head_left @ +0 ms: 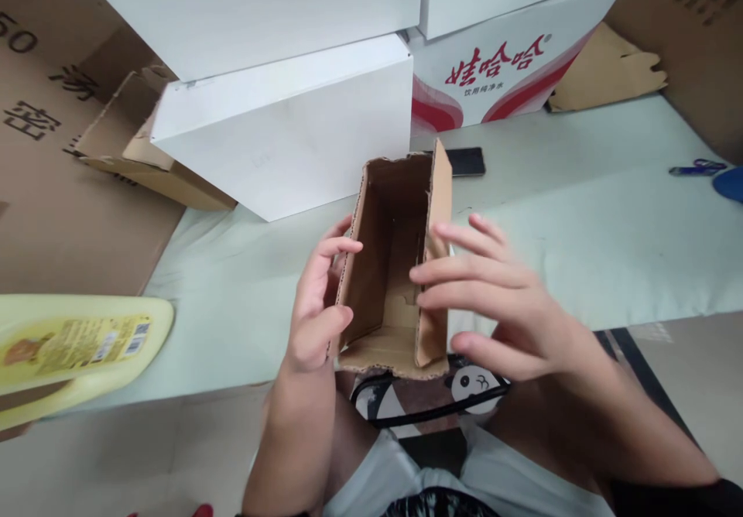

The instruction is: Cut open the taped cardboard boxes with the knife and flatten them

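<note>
A small brown cardboard box (pixel 386 269), open towards me and showing its empty inside, is held over the near edge of a pale table (pixel 580 231). My left hand (pixel 316 304) grips the box's left wall, thumb and fingers curled round its edge. My right hand (pixel 493 300) is at the box's right wall, fingers stretched out and spread, their tips touching the flap there, thumb underneath near the lower corner.
White boxes (pixel 284 130) are stacked behind, beside a carton with red lettering (pixel 499 68). A black phone (pixel 464 161) lies behind the small box. A yellow bottle (pixel 75 347) lies at left. Blue-handled scissors (pixel 696 167) sit at far right. Flattened cardboard (pixel 52 192) leans at left.
</note>
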The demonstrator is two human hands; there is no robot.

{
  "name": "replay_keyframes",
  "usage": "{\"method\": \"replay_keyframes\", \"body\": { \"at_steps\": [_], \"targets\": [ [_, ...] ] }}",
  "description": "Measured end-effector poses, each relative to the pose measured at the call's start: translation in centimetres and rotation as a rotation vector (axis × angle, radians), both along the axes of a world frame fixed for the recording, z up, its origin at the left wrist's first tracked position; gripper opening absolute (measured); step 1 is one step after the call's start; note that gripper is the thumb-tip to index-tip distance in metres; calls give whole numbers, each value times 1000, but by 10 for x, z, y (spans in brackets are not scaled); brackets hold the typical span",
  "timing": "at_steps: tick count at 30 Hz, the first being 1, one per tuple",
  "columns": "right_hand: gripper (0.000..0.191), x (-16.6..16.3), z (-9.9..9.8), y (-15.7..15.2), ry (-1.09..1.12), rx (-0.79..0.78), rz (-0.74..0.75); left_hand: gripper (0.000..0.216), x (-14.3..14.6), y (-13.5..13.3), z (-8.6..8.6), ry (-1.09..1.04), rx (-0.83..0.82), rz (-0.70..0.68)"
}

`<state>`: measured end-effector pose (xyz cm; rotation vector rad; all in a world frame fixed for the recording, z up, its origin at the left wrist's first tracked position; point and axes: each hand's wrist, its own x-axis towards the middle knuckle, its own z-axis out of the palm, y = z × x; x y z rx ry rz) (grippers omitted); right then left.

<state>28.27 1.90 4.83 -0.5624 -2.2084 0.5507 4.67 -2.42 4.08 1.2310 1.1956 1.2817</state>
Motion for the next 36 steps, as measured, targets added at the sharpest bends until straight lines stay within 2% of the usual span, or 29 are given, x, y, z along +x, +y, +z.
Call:
{"method": "replay_keyframes", "body": {
  "at_steps": [2,7,10,12,14,17,20,23,25,27,29,31,36],
  "targets": [
    [12,-1,6,-3,-22,65,-9,51,3,0,-1,-16,21,0],
    [14,7,18,-2,-87,78,-170,45,0,6,-7,-38,54,91],
    [17,15,24,-5,-212,18,-208,38,-4,15,-18,-71,-64,165],
    [20,22,26,-6,-301,-45,-240,38,-6,22,-30,-1,-202,189],
    [22,28,26,-6,-354,-101,-259,38,-6,28,-43,130,-342,136],
    [25,34,25,-4,-344,-133,-248,43,-4,32,-56,180,-412,-11],
    [32,36,20,3,-237,-148,-236,49,-2,32,-62,119,-444,-67],
    [34,36,10,13,-28,-190,-273,57,-4,33,-62,3,-484,71],
    [28,35,2,18,154,-236,-320,57,-8,33,-58,-122,-429,169],
    [18,34,-5,21,317,-300,-386,53,-12,31,-51,-262,-331,201],
    [10,31,-9,22,391,-344,-448,50,-14,28,-44,-381,-256,179],
    [13,28,-11,22,406,-345,-461,49,-14,24,-38,-441,-225,138],
    [21,22,-13,24,661,-277,-330,54,-17,22,-36,-397,-219,93]
  ]
}}
